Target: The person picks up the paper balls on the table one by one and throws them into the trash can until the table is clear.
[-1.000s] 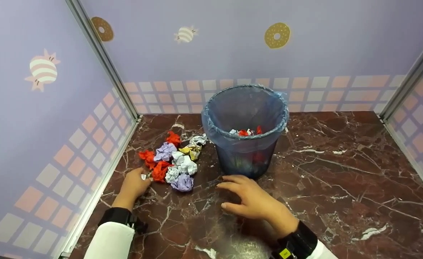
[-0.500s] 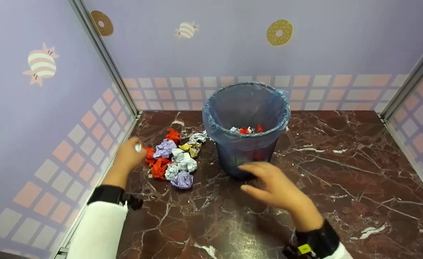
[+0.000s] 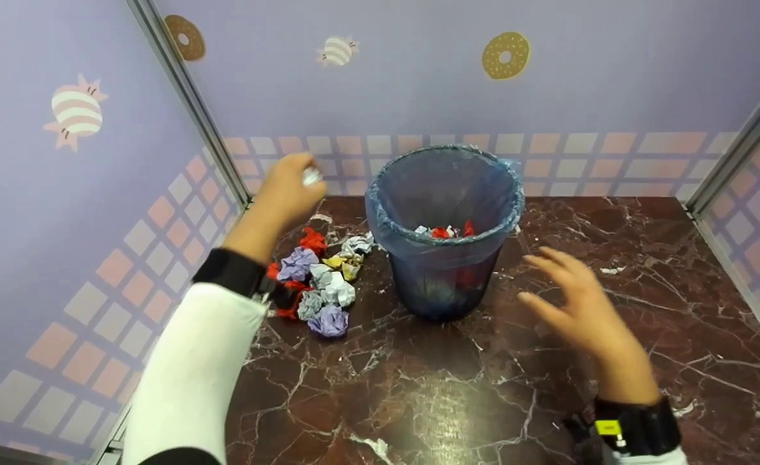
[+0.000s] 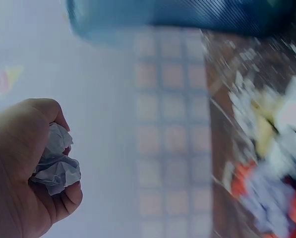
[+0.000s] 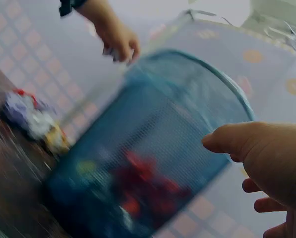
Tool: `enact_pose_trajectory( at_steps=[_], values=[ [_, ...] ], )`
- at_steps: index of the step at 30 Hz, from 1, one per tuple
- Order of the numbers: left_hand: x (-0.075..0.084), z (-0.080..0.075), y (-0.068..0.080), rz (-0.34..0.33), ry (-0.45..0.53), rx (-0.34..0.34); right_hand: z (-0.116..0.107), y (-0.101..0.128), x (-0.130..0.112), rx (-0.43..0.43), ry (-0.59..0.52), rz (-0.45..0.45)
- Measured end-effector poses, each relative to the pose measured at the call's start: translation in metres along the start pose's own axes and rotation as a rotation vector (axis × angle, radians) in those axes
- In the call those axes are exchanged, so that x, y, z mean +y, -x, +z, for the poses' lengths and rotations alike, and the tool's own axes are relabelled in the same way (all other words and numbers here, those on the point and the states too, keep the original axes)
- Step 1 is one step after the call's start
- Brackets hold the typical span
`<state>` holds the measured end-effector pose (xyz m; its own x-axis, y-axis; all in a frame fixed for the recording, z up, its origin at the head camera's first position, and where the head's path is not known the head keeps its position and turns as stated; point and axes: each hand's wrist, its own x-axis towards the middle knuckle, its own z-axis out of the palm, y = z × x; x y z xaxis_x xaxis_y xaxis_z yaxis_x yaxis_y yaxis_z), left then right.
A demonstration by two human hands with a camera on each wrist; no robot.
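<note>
Dark red marble tabletop point(image 3: 548, 361) carries a lined mesh bin point(image 3: 443, 226), crumpled paper balls point(image 3: 318, 284), perhaps small scraps

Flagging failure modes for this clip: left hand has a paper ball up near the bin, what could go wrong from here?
1. The left hand holds the crumpled white paper ball left of the bin's rim, not over the opening; released here, it would likely land on the table.
2. The right hand is off the wastebasket, so a knock could shift or tip it.
3. The grip looks loose; the ball might slip.
</note>
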<state>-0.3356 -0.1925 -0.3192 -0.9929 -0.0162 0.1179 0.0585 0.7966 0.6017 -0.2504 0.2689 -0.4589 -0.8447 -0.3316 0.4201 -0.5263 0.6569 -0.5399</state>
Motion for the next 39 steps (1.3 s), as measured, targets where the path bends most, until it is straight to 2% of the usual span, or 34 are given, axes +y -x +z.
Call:
enact_pose_trajectory(
  at_steps=[2,5,9,13,16,20,25,39],
  values=[
    [0.028,0.004,-0.006,0.023,0.010,-0.021,-0.011,0.002,0.012,0.002,0.005,0.066],
    [0.066,0.014,-0.015,0.103,-0.018,-0.035,-0.026,0.005,0.031,0.036,0.017,0.121],
    [0.108,0.034,-0.022,0.209,-0.049,-0.067,-0.041,0.014,0.052,0.100,0.024,0.155],
    [0.142,0.057,-0.025,0.275,-0.114,-0.124,-0.050,0.024,0.068,0.125,0.033,0.200],
    [0.159,0.073,-0.027,0.336,-0.222,-0.139,-0.054,0.028,0.076,0.123,0.057,0.230],
    [0.172,0.089,-0.027,0.389,-0.334,-0.154,-0.056,0.029,0.082,0.120,0.067,0.257],
    [0.178,0.101,-0.026,0.427,-0.411,-0.172,-0.056,0.029,0.082,0.133,0.050,0.256],
    [0.176,0.114,-0.027,0.420,-0.404,-0.190,-0.051,0.028,0.077,0.120,0.017,0.256]
  ],
)
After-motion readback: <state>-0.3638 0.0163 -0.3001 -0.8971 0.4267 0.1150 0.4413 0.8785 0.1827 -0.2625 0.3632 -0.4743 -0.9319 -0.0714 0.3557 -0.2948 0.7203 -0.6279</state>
